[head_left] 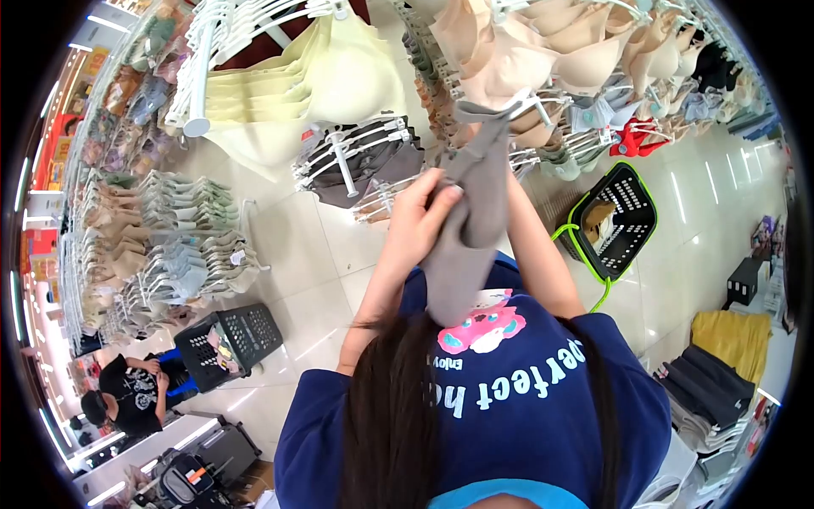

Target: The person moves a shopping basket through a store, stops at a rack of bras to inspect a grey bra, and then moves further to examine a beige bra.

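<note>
A grey bra (475, 220), blurred in places, hangs in front of my chest on a white hanger (519, 103). My left hand (426, 212) is closed on its left side, with the thumb across the fabric. My right forearm reaches up behind the bra's right edge, and the fingers of that hand are hidden by the fabric. Just beyond the hands, dark grey bras (373, 165) hang on a rack. Pale yellow bras (339, 81) are above them to the left, and beige bras (509, 59) to the right.
A black basket with a green rim (623, 225) stands on the tiled floor at right. More bras on racks (182, 229) line the left side. At lower left, a person in black (136, 394) is beside a dark basket (229, 343). Folded clothes (708, 386) lie at lower right.
</note>
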A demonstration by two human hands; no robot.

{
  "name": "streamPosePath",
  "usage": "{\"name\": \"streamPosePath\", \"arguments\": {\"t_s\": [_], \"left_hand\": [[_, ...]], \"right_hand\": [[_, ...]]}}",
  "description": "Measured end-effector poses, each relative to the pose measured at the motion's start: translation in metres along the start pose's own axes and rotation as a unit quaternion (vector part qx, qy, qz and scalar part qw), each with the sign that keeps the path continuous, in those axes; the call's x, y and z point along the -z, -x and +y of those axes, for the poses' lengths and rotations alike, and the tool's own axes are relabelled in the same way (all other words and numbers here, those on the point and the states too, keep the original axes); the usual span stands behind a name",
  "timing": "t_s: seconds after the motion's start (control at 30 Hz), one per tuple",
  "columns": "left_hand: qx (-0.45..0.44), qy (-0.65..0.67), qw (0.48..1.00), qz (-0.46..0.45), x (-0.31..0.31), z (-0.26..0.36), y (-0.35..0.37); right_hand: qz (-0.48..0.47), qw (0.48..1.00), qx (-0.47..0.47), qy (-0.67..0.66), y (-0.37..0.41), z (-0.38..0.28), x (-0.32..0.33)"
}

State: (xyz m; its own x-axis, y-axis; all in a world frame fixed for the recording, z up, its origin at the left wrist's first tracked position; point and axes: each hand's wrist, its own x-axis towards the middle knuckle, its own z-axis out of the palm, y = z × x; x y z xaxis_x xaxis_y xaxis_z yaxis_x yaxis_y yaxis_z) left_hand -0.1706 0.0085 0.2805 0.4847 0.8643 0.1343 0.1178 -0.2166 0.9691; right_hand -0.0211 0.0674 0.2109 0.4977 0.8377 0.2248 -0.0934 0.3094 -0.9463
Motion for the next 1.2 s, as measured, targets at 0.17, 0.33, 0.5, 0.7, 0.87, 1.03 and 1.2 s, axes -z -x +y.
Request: {"name": "streamPosePath", "arguments": {"t_s": [0.17, 0.33, 0.5, 0.7, 0.87, 1.03, 1.2], "left_hand": [[-0.119, -0.192, 0.970, -0.090, -0.012, 0.002, 0.004], [-0.143, -0.238, 0.960, -0.042, -0.017, 0.002, 0.023], [-0.192, -0.269, 0.942, -0.057, -0.018, -0.019, 0.035], [-0.198, -0.217, 0.955, -0.026, 0.003, -0.026, 0.043], [-0.214, -0.216, 0.952, 0.021, 0.025, -0.019, 0.035], [-0.049, -0.146, 0.985, 0.078, 0.051, -0.012, 0.025], [0.023, 0.050, 0.998, 0.007, 0.061, -0.042, 0.012]], "right_hand": [[-0.105, 0.924, -0.225, -0.291, -0.015, 0.014, -0.040], [-0.102, 0.909, -0.239, -0.325, -0.013, 0.023, -0.055], [-0.092, 0.899, -0.249, -0.348, -0.002, 0.026, -0.060], [-0.130, 0.883, -0.253, -0.373, 0.006, 0.033, -0.057], [-0.100, 0.893, -0.244, -0.364, 0.014, 0.030, -0.065], [-0.128, 0.890, -0.273, -0.343, 0.037, 0.034, -0.078], [-0.258, 0.966, -0.004, -0.025, 0.066, 0.018, -0.064]]}}
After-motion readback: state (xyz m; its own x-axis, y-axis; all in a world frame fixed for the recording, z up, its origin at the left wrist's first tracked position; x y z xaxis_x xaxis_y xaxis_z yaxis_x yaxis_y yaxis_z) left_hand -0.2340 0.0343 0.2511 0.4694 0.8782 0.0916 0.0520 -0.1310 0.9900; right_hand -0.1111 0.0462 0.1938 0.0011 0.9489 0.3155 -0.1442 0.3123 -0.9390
